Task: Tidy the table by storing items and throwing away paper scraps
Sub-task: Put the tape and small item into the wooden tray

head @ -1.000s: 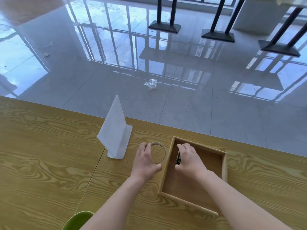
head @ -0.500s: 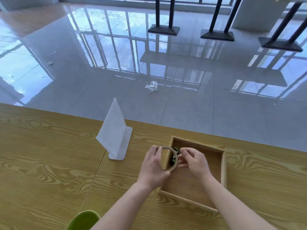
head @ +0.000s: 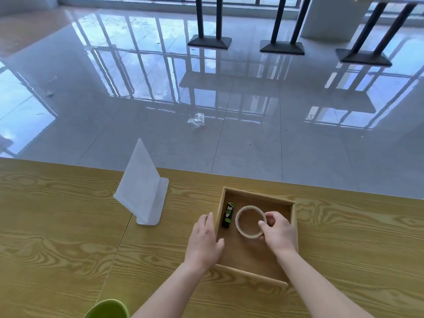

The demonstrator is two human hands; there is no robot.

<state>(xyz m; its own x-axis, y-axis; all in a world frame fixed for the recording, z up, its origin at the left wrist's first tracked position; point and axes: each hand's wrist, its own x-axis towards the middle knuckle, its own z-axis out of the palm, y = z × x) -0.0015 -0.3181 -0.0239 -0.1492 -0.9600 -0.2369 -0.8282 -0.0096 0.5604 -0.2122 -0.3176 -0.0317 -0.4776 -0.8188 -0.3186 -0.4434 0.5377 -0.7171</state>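
Here, from the head camera, your right hand (head: pixel 278 232) is inside the wooden tray (head: pixel 294 216), fingers pinched on the near-right rim of the roll of tape (head: pixel 250 221). The roll sits flat or nearly flat over the tray floor; whether it touches the bottom is hard to tell. Just left of the roll, still inside the tray, a small black-and-green tube (head: pixel 228 214) lies lengthwise along the tray's left wall. Your left hand (head: pixel 203 243) rests against the outside of that left wall, fingers loosely extended and grasping nothing, thumb reaching over the wall's edge. The tray stands on the wood-grain table (head: pixel 57 237). Left of the tray, apart from it, a white folded stand (head: pixel 142 191) sits upright on the table. Below and left of the tray, at the bottom edge of the view, a green rounded rim (head: pixel 107 309) pokes in. Beyond the tray, past the table's far edge, a crumpled clear wrapper (head: pixel 196 119) lies on the glossy tiled floor (head: pixel 252 134).
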